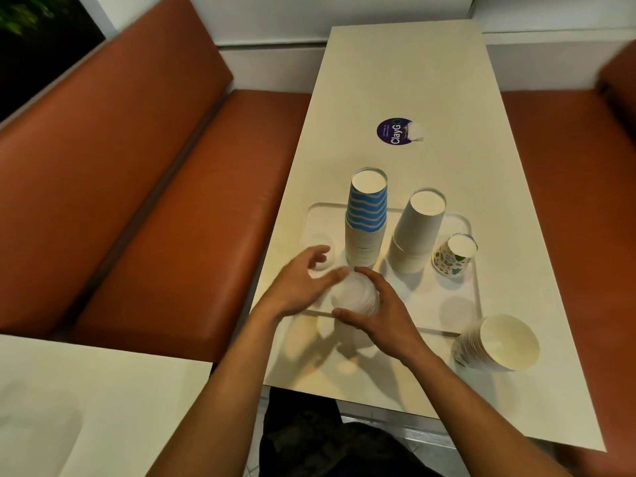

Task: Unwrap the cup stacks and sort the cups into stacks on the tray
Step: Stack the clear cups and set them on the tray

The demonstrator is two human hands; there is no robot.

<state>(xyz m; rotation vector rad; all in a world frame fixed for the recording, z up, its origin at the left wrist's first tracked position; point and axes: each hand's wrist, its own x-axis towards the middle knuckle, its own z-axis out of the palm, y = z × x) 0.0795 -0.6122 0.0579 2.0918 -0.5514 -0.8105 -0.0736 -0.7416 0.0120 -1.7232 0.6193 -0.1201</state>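
The right hand point(378, 316) curls round the translucent cup stack point(354, 295), held at the near-left part of the tray point(476, 270), apparently to steady it, while the left hand point(301, 285), fingers loosely spread, touches its top with the thumb, probably to free a cup.

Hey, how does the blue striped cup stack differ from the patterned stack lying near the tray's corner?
The blue striped stack stands upside down on the tray; the patterned stack lies on its side on the table, off the tray. The blue striped stack shows its closed base on top; the patterned stack shows its open white inside. Both are nested paper cups.
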